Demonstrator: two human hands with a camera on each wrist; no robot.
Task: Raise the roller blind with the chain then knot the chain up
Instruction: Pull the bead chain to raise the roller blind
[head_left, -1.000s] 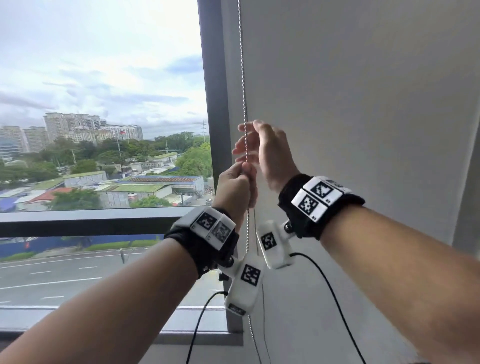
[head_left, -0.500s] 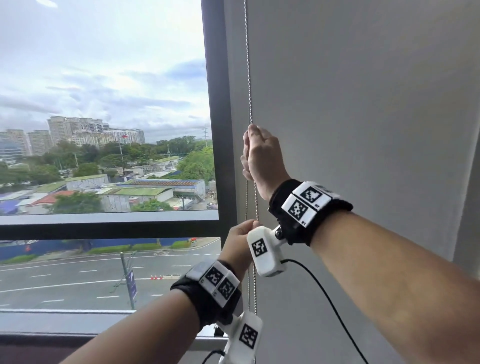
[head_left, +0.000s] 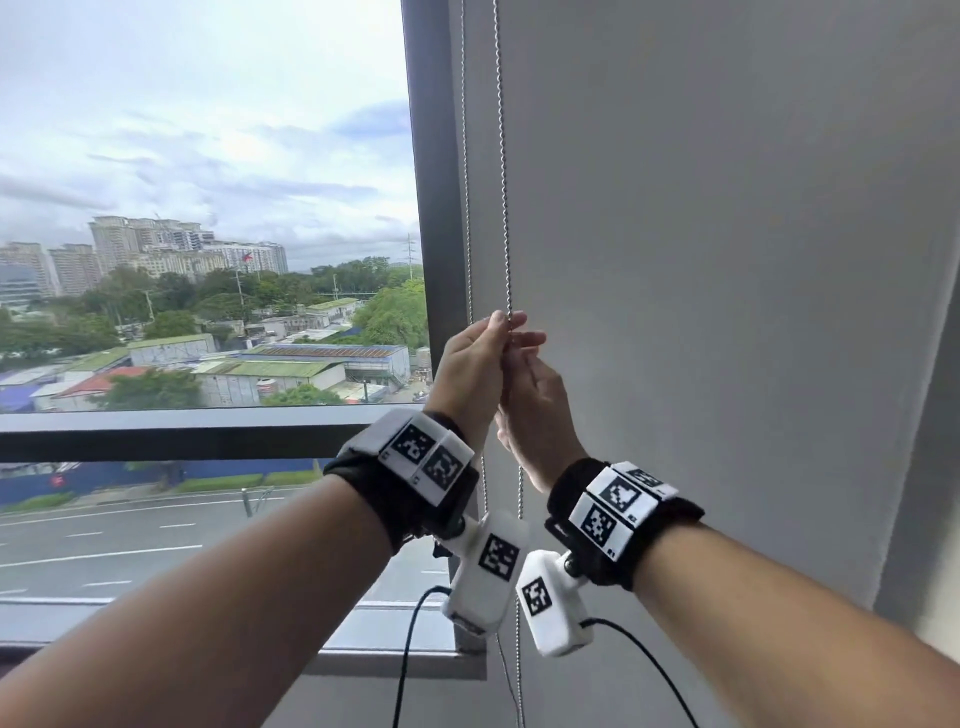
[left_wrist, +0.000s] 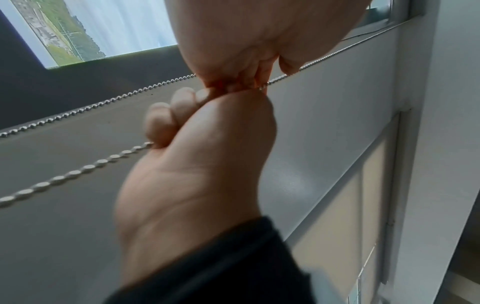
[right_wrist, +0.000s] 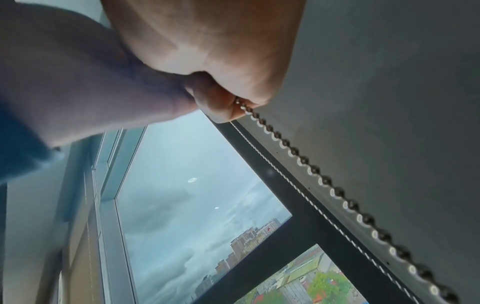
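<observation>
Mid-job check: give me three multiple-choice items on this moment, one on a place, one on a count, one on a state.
1. Which strand of the chain do the left hand and right hand hold?
A. right strand, before the blind
B. left strand
C. neither

2. How many chain strands hang here?
A. one
B. two
C. four

3. The left hand is:
A. gripping the chain
B. flat on the glass
C. hanging idle

Answers:
1. A: the head view shows both hands on the right strand.
2. B: two strands run up side by side.
3. A: the left wrist view shows its fingers curled round the chain.

Black wristbands (head_left: 395, 499) carry white tagged camera pods (head_left: 488, 571) with black cables (head_left: 410, 649).
</observation>
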